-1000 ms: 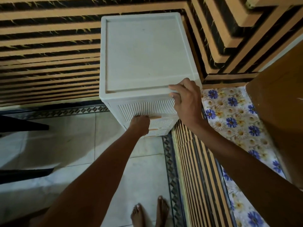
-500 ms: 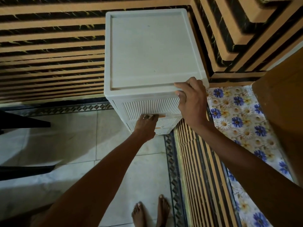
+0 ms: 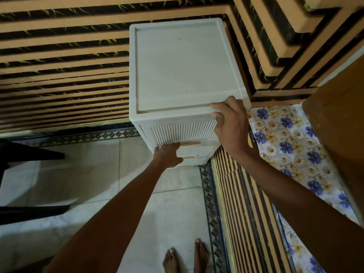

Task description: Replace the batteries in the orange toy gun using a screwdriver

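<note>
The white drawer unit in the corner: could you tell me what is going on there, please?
A barefoot person stands over the white drawer unit. Their right hand grips the front right corner of its top, while the left hand reaches the orange handle of the top drawer; how it holds it is unclear. The drawers look closed. No toy gun, screwdriver or batteries are in view.

Left hand (image 3: 167, 156): fingertips hidden at the handle (image 3: 191, 143) of the top drawer (image 3: 183, 133). Right hand (image 3: 230, 127) covers the cabinet's (image 3: 183, 71) front corner. Forearms (image 3: 118, 213) cut off at bottom edge.
</note>
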### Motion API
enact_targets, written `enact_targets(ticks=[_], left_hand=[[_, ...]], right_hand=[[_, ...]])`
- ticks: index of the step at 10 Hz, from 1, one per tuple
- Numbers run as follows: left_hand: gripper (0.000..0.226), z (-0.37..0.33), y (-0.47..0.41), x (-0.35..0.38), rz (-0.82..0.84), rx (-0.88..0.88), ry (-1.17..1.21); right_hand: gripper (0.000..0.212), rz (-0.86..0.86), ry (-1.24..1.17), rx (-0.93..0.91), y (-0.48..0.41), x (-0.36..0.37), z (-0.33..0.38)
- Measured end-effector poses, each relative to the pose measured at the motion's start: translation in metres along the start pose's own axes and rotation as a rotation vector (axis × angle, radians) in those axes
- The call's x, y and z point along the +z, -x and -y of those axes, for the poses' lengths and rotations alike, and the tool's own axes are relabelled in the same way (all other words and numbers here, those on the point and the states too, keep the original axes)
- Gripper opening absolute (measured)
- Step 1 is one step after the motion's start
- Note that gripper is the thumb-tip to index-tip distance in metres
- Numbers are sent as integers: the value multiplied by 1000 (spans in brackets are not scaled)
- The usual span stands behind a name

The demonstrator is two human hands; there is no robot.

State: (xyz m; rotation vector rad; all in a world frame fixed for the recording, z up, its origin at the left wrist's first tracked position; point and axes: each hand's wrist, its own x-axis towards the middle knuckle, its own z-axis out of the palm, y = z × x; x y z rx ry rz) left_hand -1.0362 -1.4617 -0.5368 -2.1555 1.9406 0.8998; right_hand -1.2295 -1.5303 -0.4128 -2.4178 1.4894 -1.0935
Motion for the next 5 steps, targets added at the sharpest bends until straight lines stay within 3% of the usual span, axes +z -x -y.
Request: enact_targets(ticks=[3, 5], left_hand=[[70, 1, 0, -7, 25, -20, -116], [55, 0, 6, -16, -27, 5, 4]], right_hand=[[21, 16, 10, 29, 1, 1, 1], [29, 112, -29, 44, 1, -15, 4]])
